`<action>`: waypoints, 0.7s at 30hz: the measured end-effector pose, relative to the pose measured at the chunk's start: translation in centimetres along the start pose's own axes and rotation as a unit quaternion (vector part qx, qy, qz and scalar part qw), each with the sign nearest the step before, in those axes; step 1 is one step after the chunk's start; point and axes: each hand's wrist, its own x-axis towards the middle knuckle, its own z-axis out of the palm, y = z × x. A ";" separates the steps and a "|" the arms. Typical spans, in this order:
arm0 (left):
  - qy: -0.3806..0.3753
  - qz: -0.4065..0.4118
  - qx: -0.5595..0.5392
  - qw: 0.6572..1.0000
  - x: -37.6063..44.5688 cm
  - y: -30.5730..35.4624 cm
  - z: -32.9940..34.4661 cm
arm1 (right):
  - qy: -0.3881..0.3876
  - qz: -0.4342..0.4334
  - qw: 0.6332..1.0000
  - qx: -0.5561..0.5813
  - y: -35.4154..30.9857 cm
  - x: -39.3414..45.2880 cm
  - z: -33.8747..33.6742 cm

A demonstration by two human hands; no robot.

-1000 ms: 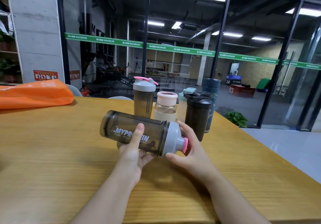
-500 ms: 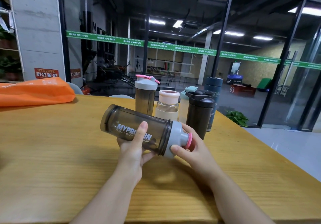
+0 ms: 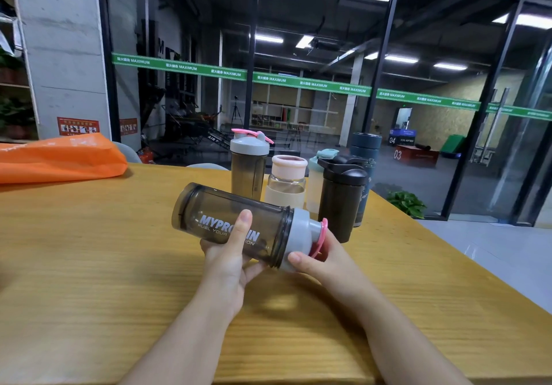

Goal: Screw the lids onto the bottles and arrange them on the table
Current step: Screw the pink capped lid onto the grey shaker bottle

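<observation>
A smoky grey shaker bottle (image 3: 215, 220) with white lettering lies sideways in the air above the wooden table (image 3: 89, 265). My left hand (image 3: 230, 259) grips its body from below, thumb across the lettering. My right hand (image 3: 322, 259) grips its grey lid (image 3: 301, 232), which has a pink flip cap and sits on the bottle's mouth. Behind it stand several capped bottles: a grey shaker with a pink cap (image 3: 249, 166), a clear bottle with a pink lid (image 3: 287, 181), a pale teal-capped bottle (image 3: 316, 175), a black shaker (image 3: 342, 199) and a dark blue flask (image 3: 365, 157).
An orange bag (image 3: 59, 157) lies at the table's far left. The table's right edge runs diagonally, with a pale floor and a potted plant (image 3: 406, 202) beyond it. Glass walls stand behind the table.
The held bottle has risen a little and tilted, its lid end lower. My right hand has turned around the lid, and the pink cap has rotated with it.
</observation>
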 end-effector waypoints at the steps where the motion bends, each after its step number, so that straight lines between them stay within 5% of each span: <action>1: 0.001 -0.005 -0.002 1.000 0.0 0.0 0.0 | 0.001 -0.010 1.000 -0.009 0.1 -0.1 0.0; 12: -0.042 -0.028 -0.011 0.999 -0.1 0.2 -0.2 | -0.003 -0.064 0.998 0.001 -0.5 -0.3 0.2; 21: -0.061 -0.029 -0.010 0.998 -0.1 0.1 0.0 | 0.019 0.022 0.999 0.046 -0.9 0.0 0.3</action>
